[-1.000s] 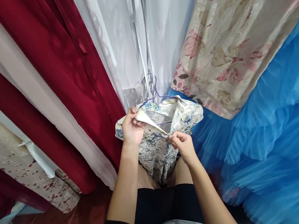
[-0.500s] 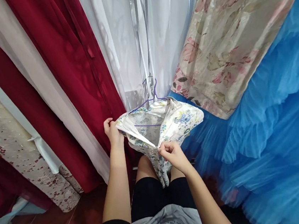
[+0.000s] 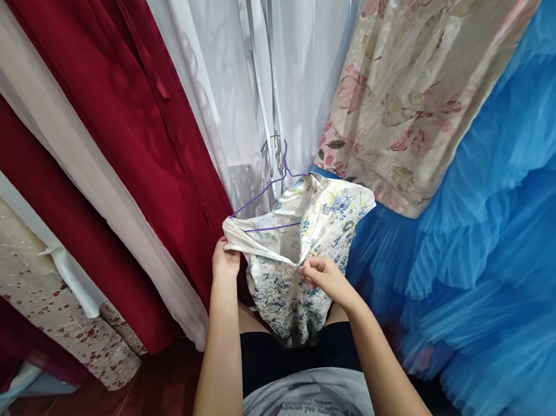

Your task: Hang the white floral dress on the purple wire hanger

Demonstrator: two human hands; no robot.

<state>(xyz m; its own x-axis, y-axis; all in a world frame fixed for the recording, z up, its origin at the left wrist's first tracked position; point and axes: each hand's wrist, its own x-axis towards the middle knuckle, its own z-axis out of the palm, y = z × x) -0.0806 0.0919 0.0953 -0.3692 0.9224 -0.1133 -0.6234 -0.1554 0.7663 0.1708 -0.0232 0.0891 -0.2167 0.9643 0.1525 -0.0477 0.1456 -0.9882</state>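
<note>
A white dress with blue and yellow flowers [image 3: 338, 211] hangs on a purple wire hanger [image 3: 261, 193], its neckline gaping toward me. My left hand [image 3: 226, 260] grips the dress at its left shoulder edge, with the fingers partly behind the cloth. At the bottom of the open neckline, my right hand [image 3: 321, 273] pinches the front edge between thumb and fingers. The hanger's left arm shows bare above the cloth, and its lower bar crosses the opening. The lower part of the dress drops between my knees.
Dark red cloth [image 3: 152, 148] and a pale pink length hang to the left. White fabric [image 3: 229, 74] hangs behind the hanger. On the right are a beige floral garment [image 3: 404, 82] and ruffled blue tulle [image 3: 502, 264]. Red-brown floor tiles [image 3: 110, 411] show below left.
My left hand has moved right and slightly down, drawing the dress's left shoulder inward and baring the hanger's left arm. The right hand keeps its pinch. More of the dress front shows.
</note>
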